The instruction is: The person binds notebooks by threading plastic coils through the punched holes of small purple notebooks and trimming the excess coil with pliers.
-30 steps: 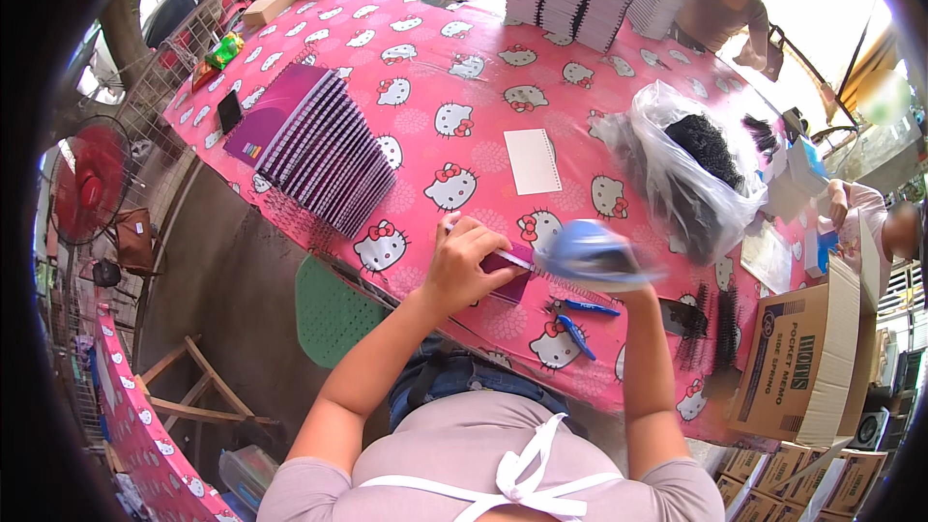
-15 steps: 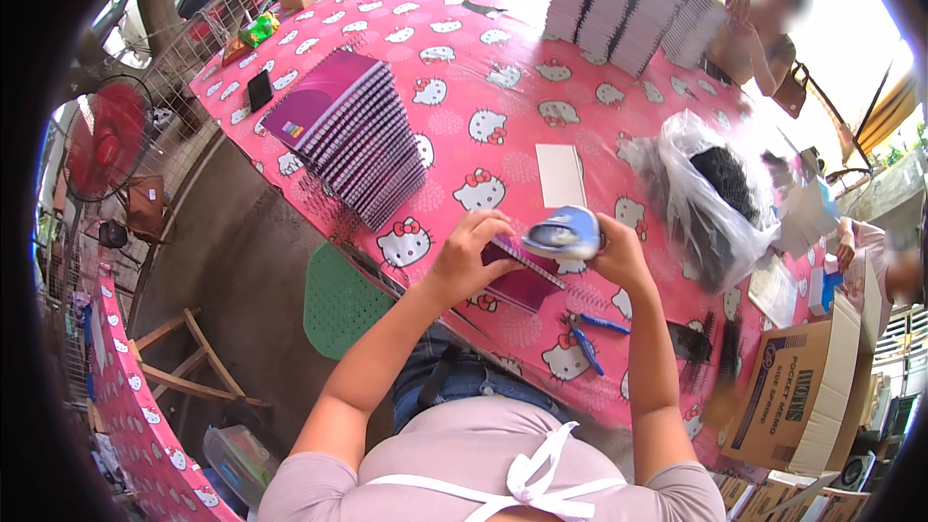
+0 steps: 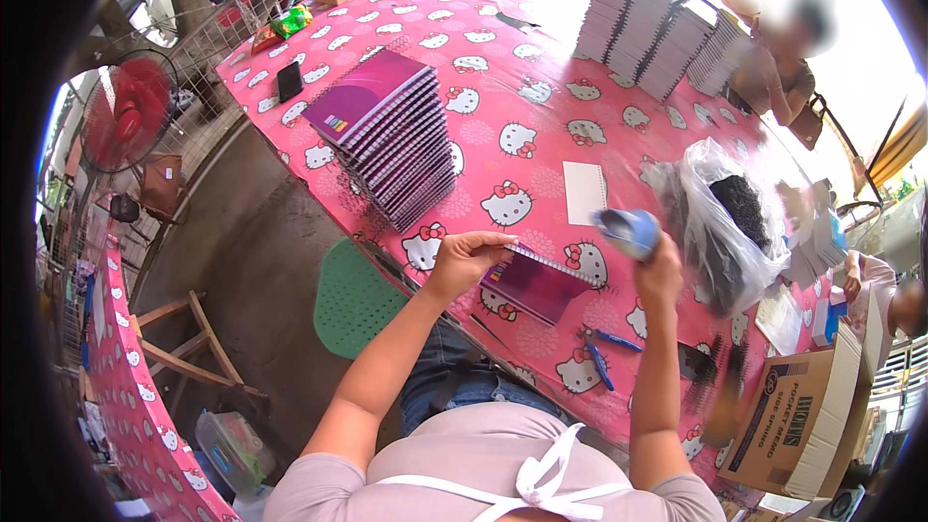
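Centre frame: left hand [image 3: 464,256] clamps 1 purple spiral notebook [image 3: 536,282]; right hand [image 3: 659,266] grips a raised blue tool [image 3: 626,230], seemingly mid-binding; next needs lowering it onto the spiral.

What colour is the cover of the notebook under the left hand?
Purple-magenta: the notebook under the left hand, in the head view.

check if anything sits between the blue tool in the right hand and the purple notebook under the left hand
Nothing visible does. The right hand holds the blue tool raised just right of the purple notebook, which the left hand pins by its spiral edge. Only bare pink tablecloth shows between them; the white pad lies farther back.
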The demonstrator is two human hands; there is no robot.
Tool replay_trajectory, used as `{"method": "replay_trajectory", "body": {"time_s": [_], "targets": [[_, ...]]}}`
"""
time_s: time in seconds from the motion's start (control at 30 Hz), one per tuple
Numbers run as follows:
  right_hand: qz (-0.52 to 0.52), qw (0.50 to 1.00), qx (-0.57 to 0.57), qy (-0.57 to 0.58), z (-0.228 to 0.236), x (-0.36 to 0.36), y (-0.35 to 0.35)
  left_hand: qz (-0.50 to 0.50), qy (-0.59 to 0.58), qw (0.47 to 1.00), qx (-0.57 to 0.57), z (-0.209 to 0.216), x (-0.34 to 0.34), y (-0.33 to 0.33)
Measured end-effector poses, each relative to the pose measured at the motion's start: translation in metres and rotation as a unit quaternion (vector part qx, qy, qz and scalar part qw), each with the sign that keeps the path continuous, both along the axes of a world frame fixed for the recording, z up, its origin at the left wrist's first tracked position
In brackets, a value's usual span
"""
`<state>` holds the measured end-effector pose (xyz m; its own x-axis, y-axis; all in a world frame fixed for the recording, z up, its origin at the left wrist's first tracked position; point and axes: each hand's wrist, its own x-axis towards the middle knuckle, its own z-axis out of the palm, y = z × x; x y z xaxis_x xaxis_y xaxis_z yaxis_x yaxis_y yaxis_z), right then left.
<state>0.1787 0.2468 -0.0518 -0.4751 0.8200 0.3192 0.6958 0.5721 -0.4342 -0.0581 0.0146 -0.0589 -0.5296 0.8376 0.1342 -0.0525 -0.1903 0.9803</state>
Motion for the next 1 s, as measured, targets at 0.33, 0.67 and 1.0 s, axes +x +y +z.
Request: {"method": "replay_trajectory", "body": {"time_s": [0.33,0.67,1.0], "targets": [[0.034,0.997,-0.008,-0.069,0.044,0.074,-0.072,-0.042,-0.07,0.995,0.049,-0.017,0.0,-0.001],[0.064,0.98,-0.13,-0.139,0.008,0.073,-0.161,0.038,0.318,0.908,0.269,0.094,0.053,-0.012],[0.217,0.931,-0.263,0.13,0.05,0.028,-0.177,0.018,0.337,0.938,0.077,0.02,0.074,-0.026]]}}
